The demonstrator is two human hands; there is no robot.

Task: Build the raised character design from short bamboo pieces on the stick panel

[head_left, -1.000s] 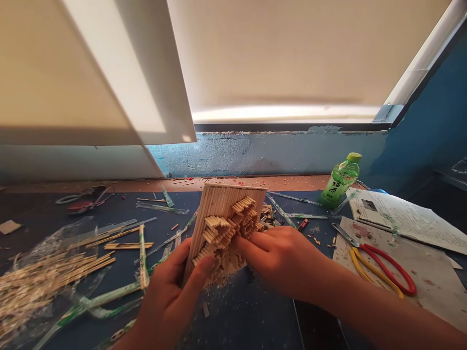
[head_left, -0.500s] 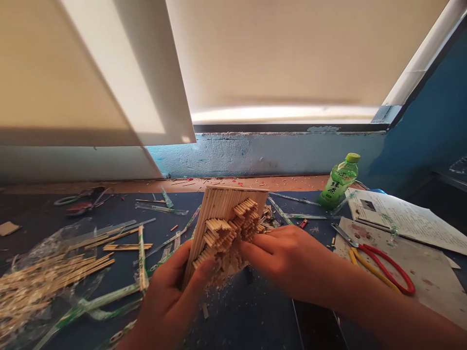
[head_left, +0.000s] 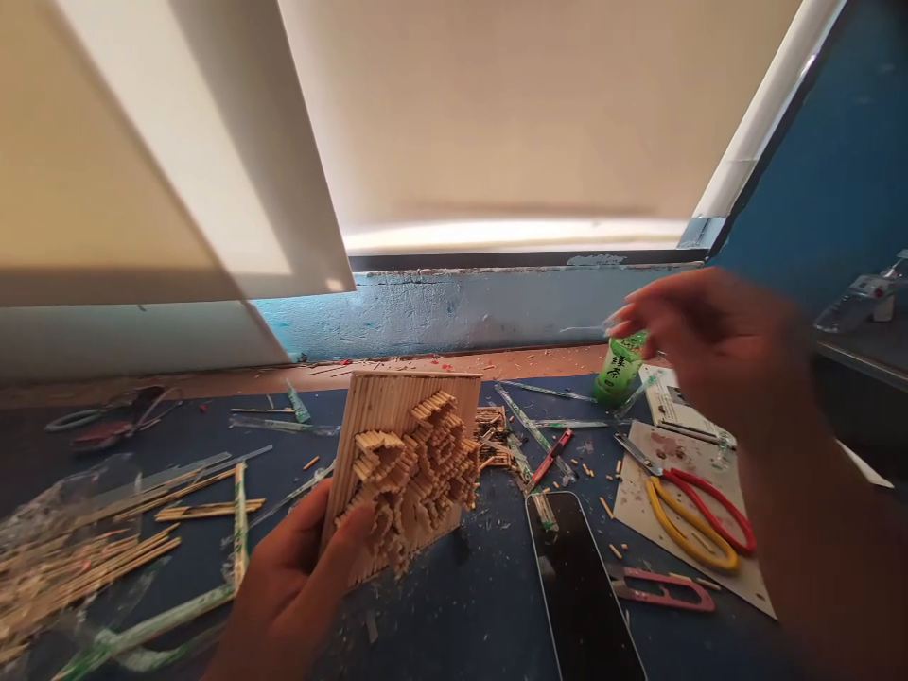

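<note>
My left hand (head_left: 290, 577) grips the lower left edge of a square wooden stick panel (head_left: 404, 463), holding it upright and tilted on the dark blue table (head_left: 468, 615); short stick ends jut from its face in a raised pattern. My right hand (head_left: 699, 340) is lifted in the air to the right, blurred by motion, its fingers loosely curled with nothing seen in them, in front of a green tea bottle (head_left: 616, 371).
A black phone (head_left: 582, 586) lies flat near the table's front. Red and yellow pliers (head_left: 691, 511) rest on paper at right, pink snips (head_left: 659, 588) beside them. Loose sticks in plastic (head_left: 71, 563) lie at left, wrappers scattered about. A blue wall and window blind stand behind.
My right hand has left the panel's face and risen up to the right. The view has swung right, uncovering the phone and pink snips. My left hand still holds the panel.
</note>
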